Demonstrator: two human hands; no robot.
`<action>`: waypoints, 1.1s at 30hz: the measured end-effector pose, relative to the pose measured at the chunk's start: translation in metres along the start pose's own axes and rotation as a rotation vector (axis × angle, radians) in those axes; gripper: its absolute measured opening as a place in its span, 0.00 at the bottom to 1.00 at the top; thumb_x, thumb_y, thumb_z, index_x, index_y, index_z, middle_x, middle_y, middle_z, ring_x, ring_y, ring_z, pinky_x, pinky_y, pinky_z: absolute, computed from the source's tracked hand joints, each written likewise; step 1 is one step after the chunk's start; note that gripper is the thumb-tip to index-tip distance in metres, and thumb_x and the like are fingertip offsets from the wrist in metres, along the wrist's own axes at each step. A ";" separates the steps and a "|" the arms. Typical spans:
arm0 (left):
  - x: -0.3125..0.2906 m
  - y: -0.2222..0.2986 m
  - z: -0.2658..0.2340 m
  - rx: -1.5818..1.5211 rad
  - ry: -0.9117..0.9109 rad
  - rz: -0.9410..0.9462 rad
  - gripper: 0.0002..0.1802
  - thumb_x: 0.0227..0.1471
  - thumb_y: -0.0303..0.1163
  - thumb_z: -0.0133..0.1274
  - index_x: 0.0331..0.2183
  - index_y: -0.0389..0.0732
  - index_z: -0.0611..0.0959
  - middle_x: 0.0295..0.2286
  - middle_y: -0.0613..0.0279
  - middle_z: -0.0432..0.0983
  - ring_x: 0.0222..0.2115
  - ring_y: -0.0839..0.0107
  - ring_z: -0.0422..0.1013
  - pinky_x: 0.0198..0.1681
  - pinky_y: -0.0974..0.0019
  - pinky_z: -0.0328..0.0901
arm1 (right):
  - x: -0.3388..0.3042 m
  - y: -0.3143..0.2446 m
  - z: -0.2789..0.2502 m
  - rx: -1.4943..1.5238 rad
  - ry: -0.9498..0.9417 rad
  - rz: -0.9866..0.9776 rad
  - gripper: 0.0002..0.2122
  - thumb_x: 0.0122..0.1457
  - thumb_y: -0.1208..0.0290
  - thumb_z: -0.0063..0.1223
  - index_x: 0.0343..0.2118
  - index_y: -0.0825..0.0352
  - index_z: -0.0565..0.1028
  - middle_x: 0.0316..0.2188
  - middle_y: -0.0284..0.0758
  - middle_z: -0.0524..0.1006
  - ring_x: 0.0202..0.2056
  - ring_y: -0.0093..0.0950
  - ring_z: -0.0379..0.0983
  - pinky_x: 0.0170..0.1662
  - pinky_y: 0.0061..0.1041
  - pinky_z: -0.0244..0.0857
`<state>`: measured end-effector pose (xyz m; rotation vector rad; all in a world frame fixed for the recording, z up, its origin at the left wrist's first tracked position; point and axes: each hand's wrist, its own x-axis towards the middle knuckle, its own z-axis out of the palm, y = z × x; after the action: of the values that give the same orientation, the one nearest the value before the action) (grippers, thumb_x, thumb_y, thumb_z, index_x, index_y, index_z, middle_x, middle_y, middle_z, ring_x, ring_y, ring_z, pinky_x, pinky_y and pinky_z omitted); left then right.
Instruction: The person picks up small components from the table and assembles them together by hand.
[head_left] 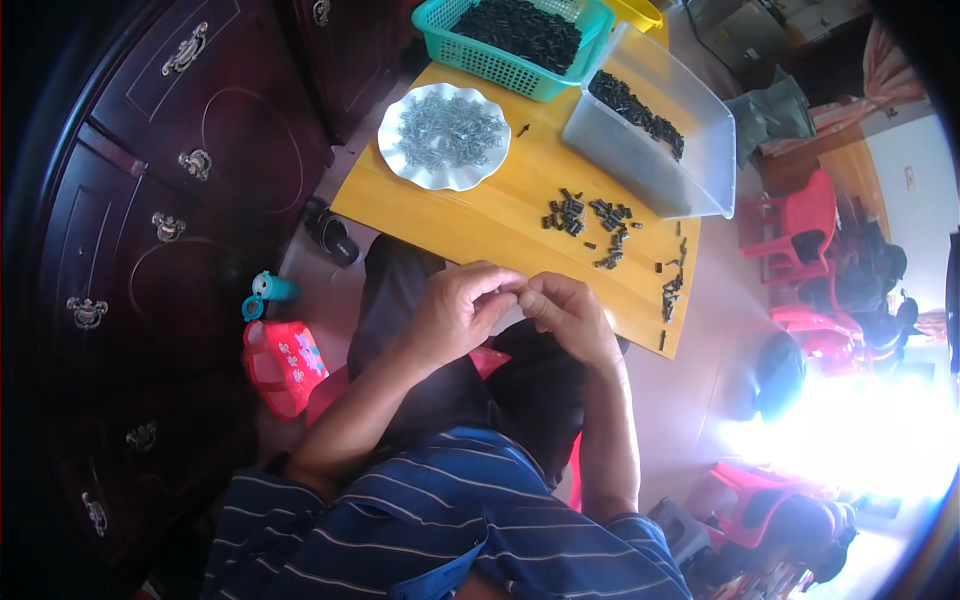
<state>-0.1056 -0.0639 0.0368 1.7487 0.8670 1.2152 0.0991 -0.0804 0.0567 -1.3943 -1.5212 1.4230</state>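
My left hand (462,308) and my right hand (565,312) meet above my lap, just off the table's near edge. Both are closed in a pinch, fingertips together; whatever they hold is too small and covered to name. Past them on the wooden table (430,215) lie loose piles of small black cylindrical pieces (566,213), with more small black parts (671,296) strung along the right edge. A white scalloped plate (392,150) holds many small shiny metal pieces (450,132). One black piece (524,129) lies alone beside the plate.
A green basket (480,67) and a clear plastic bin (640,175), both with black parts, stand at the table's far side. Dark wooden cabinets (220,130) rise on the left. A red bag (284,365) and a teal bottle (275,287) are on the floor; red chairs (808,215) stand right.
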 end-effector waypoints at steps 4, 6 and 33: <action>0.000 -0.003 -0.001 -0.012 -0.035 0.059 0.08 0.52 0.17 0.59 0.37 0.35 0.84 0.29 0.56 0.82 0.29 0.71 0.80 0.30 0.69 0.72 | 0.002 -0.004 -0.005 -0.021 -0.031 0.009 0.13 0.66 0.61 0.59 0.34 0.68 0.80 0.24 0.25 0.76 0.27 0.15 0.69 0.31 0.17 0.65; -0.001 0.001 -0.001 -0.022 -0.035 0.024 0.07 0.52 0.17 0.60 0.36 0.34 0.84 0.28 0.57 0.82 0.28 0.71 0.80 0.30 0.69 0.72 | 0.004 -0.001 -0.007 0.014 -0.038 0.017 0.12 0.66 0.62 0.58 0.34 0.68 0.80 0.25 0.24 0.76 0.28 0.15 0.69 0.32 0.18 0.67; -0.005 -0.004 0.002 -0.110 -0.089 -0.075 0.03 0.55 0.16 0.55 0.32 0.33 0.79 0.24 0.60 0.82 0.25 0.74 0.81 0.29 0.72 0.73 | 0.070 0.027 -0.066 -0.956 0.601 -0.007 0.07 0.57 0.67 0.58 0.32 0.65 0.81 0.36 0.41 0.81 0.38 0.45 0.79 0.43 0.42 0.72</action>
<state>-0.1059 -0.0671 0.0306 1.6547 0.7915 1.1067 0.1504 0.0009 0.0313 -2.0784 -1.8105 0.1204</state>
